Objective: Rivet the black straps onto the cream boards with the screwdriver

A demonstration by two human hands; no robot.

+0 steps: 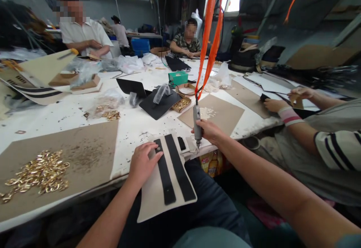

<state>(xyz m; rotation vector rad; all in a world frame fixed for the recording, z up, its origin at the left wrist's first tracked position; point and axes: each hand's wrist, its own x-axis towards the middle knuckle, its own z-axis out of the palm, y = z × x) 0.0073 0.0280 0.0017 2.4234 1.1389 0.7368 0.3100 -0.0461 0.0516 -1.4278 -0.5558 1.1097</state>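
My right hand (208, 130) is closed around a grey electric screwdriver (197, 126) hanging upright on orange straps (210, 34). Its bit points down by the table edge, apart from the panel. Across the edge and over my lap lies a cream bag panel (150, 203) with two black straps (180, 169). My left hand (143, 161) holds this panel at its left side, thumb and fingertips pressing on the left strap beside a small round metal fitting (158, 148). A small black piece (181, 142) sits just right of the panel's upper end.
Gold clasps (42, 173) are heaped on cardboard at the left. Ahead are black panels (159, 103), a box of gold hardware (181, 104), a green box (178, 77) and small pale pieces (207, 113). A co-worker's arms (299, 124) are close at the right; other people work across the table.
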